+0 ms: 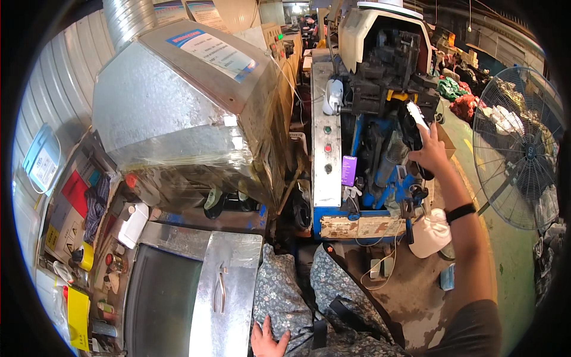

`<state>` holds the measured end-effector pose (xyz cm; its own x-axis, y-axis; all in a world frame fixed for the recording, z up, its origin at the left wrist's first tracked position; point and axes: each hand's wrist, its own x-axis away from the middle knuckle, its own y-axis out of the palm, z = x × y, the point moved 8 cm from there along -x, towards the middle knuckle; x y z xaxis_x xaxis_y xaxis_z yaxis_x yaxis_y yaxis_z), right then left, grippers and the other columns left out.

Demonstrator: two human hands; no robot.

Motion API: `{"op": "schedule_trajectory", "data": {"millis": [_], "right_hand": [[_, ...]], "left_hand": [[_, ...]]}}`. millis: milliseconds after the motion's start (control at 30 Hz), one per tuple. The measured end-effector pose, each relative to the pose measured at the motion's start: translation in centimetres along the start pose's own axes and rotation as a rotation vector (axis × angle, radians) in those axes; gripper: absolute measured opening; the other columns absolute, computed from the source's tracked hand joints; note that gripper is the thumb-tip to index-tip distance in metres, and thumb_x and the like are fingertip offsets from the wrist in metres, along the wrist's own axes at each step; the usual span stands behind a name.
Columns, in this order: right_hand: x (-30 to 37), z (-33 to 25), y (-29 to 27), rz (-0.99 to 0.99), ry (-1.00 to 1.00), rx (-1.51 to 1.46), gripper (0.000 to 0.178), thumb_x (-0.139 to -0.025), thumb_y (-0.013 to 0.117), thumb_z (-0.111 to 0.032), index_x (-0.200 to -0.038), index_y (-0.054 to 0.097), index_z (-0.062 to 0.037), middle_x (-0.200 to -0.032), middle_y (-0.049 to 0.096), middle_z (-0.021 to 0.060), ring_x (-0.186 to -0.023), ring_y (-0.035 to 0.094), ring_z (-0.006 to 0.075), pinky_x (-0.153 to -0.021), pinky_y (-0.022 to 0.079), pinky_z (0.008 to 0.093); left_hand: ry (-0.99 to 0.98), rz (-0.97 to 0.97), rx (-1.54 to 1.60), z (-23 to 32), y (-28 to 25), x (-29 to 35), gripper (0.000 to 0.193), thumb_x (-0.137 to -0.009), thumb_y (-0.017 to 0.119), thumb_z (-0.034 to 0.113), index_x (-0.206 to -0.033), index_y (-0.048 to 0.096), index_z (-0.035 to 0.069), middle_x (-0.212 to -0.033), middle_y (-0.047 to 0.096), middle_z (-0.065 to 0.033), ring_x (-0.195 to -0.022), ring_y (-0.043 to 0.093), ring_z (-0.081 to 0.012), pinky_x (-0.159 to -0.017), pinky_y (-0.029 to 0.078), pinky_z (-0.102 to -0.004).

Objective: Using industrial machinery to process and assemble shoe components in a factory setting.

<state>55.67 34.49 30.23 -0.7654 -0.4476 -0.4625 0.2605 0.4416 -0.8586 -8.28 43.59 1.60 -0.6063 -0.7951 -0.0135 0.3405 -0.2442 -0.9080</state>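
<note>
My right hand (432,152) is stretched out to the machine on the right. Its fingers are round a dark, long item that looks like a black shoe (408,126) with a white upper edge. The hand hides part of it, and I cannot tell whether it also rests on the machine (380,107). My left hand (269,340) lies on the flower-patterned cloth over my leg (282,297), fingers apart and holding nothing.
A metal hooded unit (178,95) stands at left, with dark shoes (214,202) under it. Before it is a metal cover with a handle (221,291). A control panel with buttons (328,143), a purple box (348,171), a white container (429,233) and a large fan (523,149) are at right.
</note>
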Motion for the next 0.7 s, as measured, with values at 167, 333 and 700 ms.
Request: {"op": "schedule_trajectory", "data": {"millis": [167,333,700], "right_hand": [[4.6,-1.9,-1.8,0.298,-0.128,-0.169,0.082,-0.062,0.077,-0.017,-0.138,0.049,-0.0188,-0.154,0.028,0.0210,-0.122,0.044,0.0480,-0.103,0.041,0.0494],[13.5,-5.5,-3.9,0.413,-0.445,-0.402,0.069,-0.061,0.076,-0.015,-0.127,0.057,-0.0080,-0.150,0.031,0.0302,-0.124,0.044,0.0456,-0.106,0.035,0.0510],[36.9,-25.4,-1.3,-0.347,-0.903,-1.038,0.079,-0.064,0.087,-0.031,-0.132,0.053,-0.0097,-0.148,0.023,0.0374,-0.127,0.037,0.0559,-0.102,0.039,0.0576]], "left_hand": [[-0.019,-0.005,0.014,-0.1,0.2,0.0,0.087,-0.080,0.070,0.045,-0.147,0.033,0.006,-0.135,0.040,-0.0399,-0.123,0.042,-0.0536,-0.104,0.038,-0.0528],[-0.104,0.138,0.654,0.4,-2.0,-1.8,0.070,-0.082,0.076,0.026,-0.138,0.045,-0.003,-0.137,0.046,-0.0312,-0.125,0.044,-0.0467,-0.106,0.038,-0.0462],[-0.412,0.201,1.985,5.4,-9.4,-14.8,0.071,-0.096,0.040,0.065,-0.130,0.056,0.005,-0.121,0.062,-0.0086,-0.107,0.060,-0.0196,-0.098,0.047,-0.0389]]}}
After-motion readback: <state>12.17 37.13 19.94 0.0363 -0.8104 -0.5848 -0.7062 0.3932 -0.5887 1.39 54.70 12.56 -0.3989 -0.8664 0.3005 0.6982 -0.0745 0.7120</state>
